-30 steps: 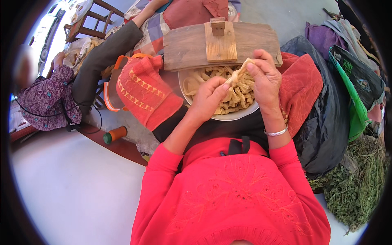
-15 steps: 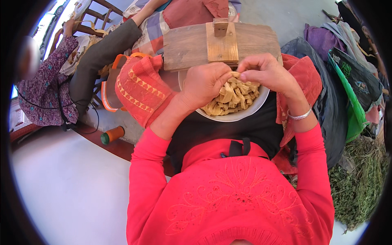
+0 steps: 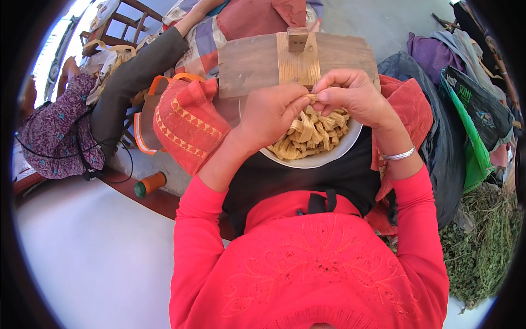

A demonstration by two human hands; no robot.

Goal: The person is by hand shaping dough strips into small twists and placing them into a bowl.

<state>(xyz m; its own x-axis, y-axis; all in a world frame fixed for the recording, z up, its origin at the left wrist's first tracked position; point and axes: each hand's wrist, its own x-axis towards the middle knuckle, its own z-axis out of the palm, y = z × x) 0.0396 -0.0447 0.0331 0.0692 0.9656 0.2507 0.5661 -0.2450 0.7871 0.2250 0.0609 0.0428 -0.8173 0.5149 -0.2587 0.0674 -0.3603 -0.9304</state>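
My left hand (image 3: 269, 114) and my right hand (image 3: 355, 100) meet over a white bowl (image 3: 308, 163) on my lap. Both are closed, thumbs against fingers, pinching the two ends of a narrow tan strip (image 3: 312, 97). What the strip is made of, I cannot tell. Beneath them the bowl holds a heap of similar folded tan pieces (image 3: 315, 135); its left part is hidden by my left hand. Just beyond the bowl lies a wooden board (image 3: 246, 61) with a lighter crosspiece (image 3: 298, 66) and a small wood block (image 3: 297, 40).
Red cloths (image 3: 189, 125) lie on both sides of my lap. An orange and green spool (image 3: 150, 184) rests at left, near another person in a patterned top (image 3: 60, 126). To the right are a dark plastic bag (image 3: 438, 159) and dried green plants (image 3: 482, 247).
My two hands have shifted slightly and the strip between them now shows more stretched out. At left, the other person has leaned away, with their hand lower.
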